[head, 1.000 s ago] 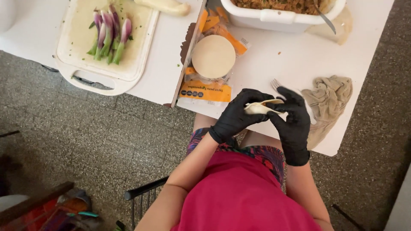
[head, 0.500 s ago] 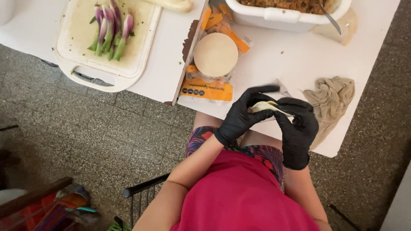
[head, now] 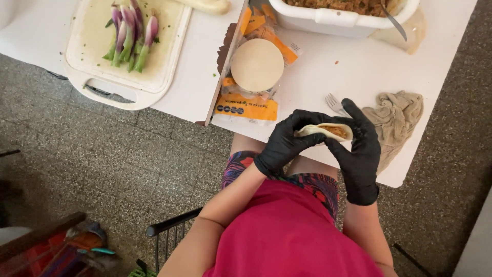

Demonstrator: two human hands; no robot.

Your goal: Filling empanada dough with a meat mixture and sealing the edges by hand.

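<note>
Hands [head: 328, 141] around folded dough disc [head: 324, 130], beside orange-and-clear packet [head: 246, 105].

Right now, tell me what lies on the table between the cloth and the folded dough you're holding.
In the head view, a fork lies on the white table between the crumpled cloth and the folded dough, partly hidden by the right hand.

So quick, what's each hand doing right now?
Left hand: closed around the folded dough disc with filling.
Right hand: pinching the same disc's other end.
</note>
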